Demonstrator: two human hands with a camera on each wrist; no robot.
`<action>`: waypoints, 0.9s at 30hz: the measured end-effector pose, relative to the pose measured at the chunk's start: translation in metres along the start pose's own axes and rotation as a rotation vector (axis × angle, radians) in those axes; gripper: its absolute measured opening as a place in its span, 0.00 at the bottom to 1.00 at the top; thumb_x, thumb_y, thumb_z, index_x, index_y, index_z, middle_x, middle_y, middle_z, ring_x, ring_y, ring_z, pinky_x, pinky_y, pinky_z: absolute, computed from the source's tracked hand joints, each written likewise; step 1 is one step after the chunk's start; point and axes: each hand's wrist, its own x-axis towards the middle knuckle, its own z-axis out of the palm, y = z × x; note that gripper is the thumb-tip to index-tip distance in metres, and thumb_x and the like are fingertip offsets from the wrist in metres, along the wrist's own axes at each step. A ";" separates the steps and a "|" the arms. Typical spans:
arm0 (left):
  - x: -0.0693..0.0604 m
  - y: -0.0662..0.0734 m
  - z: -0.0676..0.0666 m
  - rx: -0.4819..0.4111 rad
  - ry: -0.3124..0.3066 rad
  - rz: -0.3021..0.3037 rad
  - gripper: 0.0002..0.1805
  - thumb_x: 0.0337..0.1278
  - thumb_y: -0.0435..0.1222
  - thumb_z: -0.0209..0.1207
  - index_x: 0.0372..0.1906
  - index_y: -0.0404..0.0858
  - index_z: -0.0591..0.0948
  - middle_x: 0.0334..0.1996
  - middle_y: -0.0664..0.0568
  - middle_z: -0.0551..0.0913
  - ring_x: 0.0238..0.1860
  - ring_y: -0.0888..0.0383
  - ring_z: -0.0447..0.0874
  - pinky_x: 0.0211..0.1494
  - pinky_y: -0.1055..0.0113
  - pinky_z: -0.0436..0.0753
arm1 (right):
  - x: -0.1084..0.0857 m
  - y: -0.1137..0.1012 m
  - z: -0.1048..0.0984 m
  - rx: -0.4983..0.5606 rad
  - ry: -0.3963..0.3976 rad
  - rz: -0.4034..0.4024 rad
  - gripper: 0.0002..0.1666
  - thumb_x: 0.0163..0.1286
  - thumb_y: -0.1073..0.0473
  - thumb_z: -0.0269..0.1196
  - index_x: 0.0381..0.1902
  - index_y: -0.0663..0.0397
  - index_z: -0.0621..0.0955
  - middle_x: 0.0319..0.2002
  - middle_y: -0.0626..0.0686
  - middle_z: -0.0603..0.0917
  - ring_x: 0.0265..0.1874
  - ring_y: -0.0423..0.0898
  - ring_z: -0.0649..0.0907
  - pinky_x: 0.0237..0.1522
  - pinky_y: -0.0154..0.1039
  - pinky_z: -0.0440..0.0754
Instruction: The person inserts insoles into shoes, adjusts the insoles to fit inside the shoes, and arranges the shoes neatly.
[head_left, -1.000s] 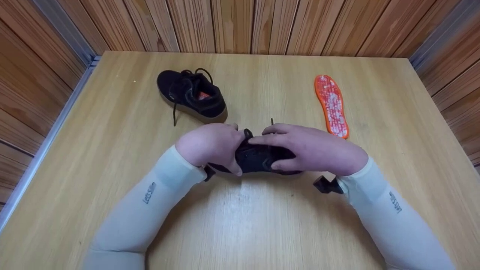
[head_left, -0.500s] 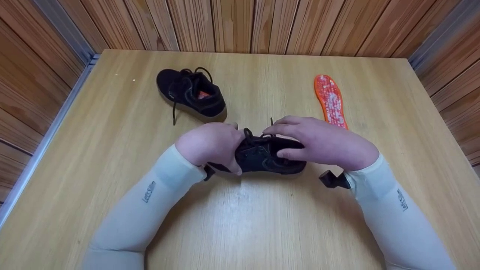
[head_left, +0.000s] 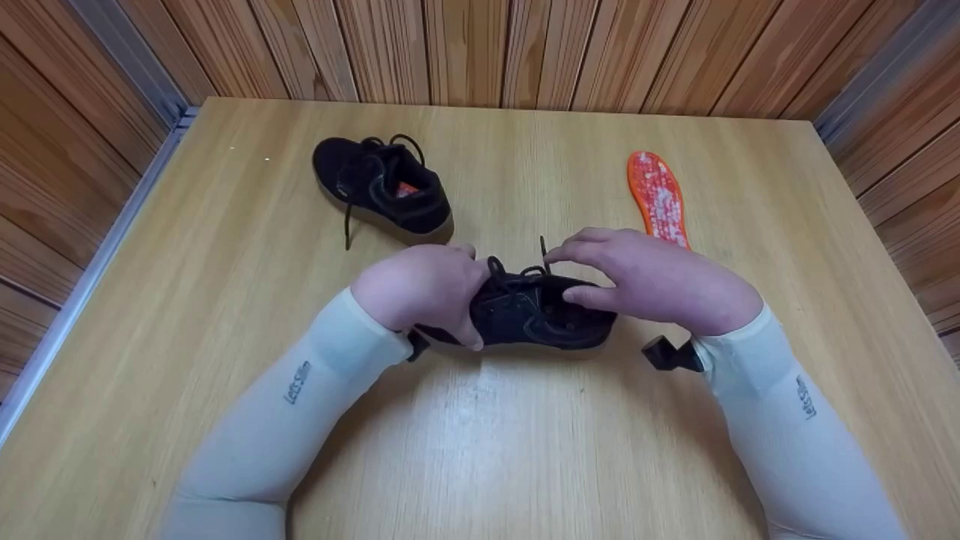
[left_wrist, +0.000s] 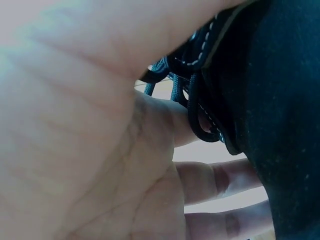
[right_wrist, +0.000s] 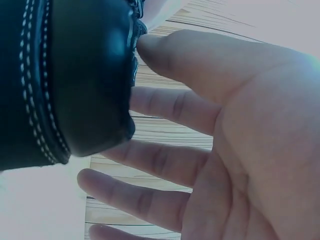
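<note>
Gripping the toe end of the near shoe (head_left: 502,319) with the left hand (head_left: 431,289), with thumb on the side facing the near edge of the tabletop (head_left: 480,442) and fingers round the far side. Reaching over the heel end with the right hand (head_left: 645,281), spread, pinching nothing, with thumb at the opening; cannot tell whether touching there. Set upright about mid-tabletop, toe towards the left edge, well in from the far edge.

Likely to swing round at the heel if pushed from the right, being held only at the toe. Might also buckle at the upper if squeezed hard, seeming soft. Could snag the lace (left_wrist: 193,107) on a finger, looped as seen close beside the left hand and poking out near the right fingertips, and so tilt the shoe with a careless tug.

Farther out, towards the far right corner: the insole (head_left: 660,199), flat, partly hidden behind the right hand. Easy to nudge with the right knuckles if reaching farther, being loose and probably light.

Left of middle, towards the far edge: the far shoe (head_left: 371,184), with orange showing inside. Close beyond the left hand at its heel; cannot tell whether touching. Liable to be bumped if swinging the left knuckles forward.
</note>
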 end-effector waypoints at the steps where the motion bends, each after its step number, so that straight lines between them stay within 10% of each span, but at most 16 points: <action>1: 0.000 0.000 0.000 0.000 0.001 0.001 0.48 0.51 0.63 0.79 0.70 0.37 0.80 0.64 0.43 0.83 0.63 0.45 0.84 0.72 0.48 0.83 | 0.000 0.000 0.000 0.007 -0.005 0.004 0.29 0.82 0.47 0.66 0.76 0.44 0.79 0.71 0.53 0.82 0.72 0.57 0.82 0.75 0.61 0.79; 27: -0.001 0.000 0.000 -0.004 0.004 0.011 0.50 0.51 0.63 0.79 0.73 0.38 0.78 0.66 0.41 0.82 0.63 0.44 0.85 0.72 0.48 0.83 | 0.003 0.014 -0.002 0.005 0.005 0.105 0.30 0.83 0.41 0.64 0.74 0.49 0.80 0.72 0.57 0.83 0.73 0.59 0.82 0.75 0.63 0.77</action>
